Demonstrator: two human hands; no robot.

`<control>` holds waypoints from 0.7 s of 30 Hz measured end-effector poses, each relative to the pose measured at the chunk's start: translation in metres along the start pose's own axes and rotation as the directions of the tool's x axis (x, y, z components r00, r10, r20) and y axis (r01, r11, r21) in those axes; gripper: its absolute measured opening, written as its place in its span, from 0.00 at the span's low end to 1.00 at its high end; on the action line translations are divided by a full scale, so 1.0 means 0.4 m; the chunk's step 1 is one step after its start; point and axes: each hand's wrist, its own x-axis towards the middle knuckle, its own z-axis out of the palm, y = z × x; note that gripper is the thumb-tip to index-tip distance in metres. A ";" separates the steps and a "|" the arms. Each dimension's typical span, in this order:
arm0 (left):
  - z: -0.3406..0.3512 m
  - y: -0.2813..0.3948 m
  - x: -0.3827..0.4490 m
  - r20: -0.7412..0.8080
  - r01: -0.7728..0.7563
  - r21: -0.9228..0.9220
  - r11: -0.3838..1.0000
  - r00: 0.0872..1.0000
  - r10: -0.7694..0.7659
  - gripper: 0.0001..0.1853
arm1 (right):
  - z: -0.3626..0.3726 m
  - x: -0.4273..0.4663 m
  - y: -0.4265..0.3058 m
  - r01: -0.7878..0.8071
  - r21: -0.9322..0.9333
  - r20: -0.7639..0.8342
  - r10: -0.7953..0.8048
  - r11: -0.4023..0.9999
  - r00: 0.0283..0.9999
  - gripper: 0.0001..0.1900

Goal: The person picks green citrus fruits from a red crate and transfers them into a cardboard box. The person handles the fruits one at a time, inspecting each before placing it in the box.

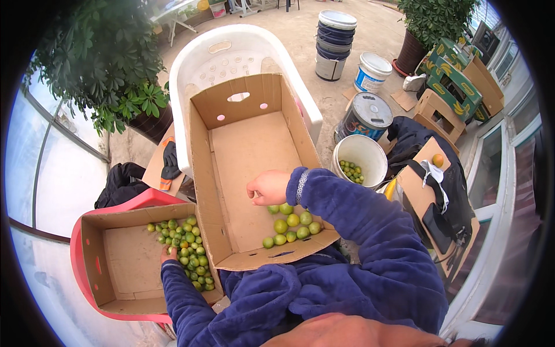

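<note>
A large cardboard box (253, 143) lies before me, with several round green-yellow fruits (292, 220) gathered at its near right corner. Above its floor is my right hand (272, 188), fingers curled inward; whether it holds anything is hidden. To the left, a second cardboard box (130, 260) has a heap of smaller green fruits (190, 247) along its right side, one of them orange. At the left edge of this heap, my left hand (169, 253) touches the fruits. Its fingers are partly hidden, so its grip does not show.
The large box rests on a white plastic chair (243, 37), the other on a red chair (76, 251). Right of me stand a white bucket (362, 149) with small green fruits, a lidded bucket (368, 112) and stacked buckets (334, 45). A potted plant (147, 117) rises at left.
</note>
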 end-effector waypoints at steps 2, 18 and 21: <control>-0.005 -0.015 0.004 -0.059 -0.037 0.048 0.998 0.997 0.040 0.26 | 0.003 0.001 0.004 0.005 -0.003 -0.005 -0.005 1.000 1.000 0.14; -0.029 -0.052 0.134 -0.288 0.072 -0.727 0.683 0.871 -0.398 0.17 | 0.021 0.003 0.025 0.064 -0.048 -0.073 -0.068 0.997 0.995 0.15; -0.080 0.107 0.164 -0.071 0.086 -0.921 0.380 0.922 -0.380 0.21 | 0.023 0.006 0.015 0.045 -0.017 -0.070 -0.047 0.999 0.996 0.14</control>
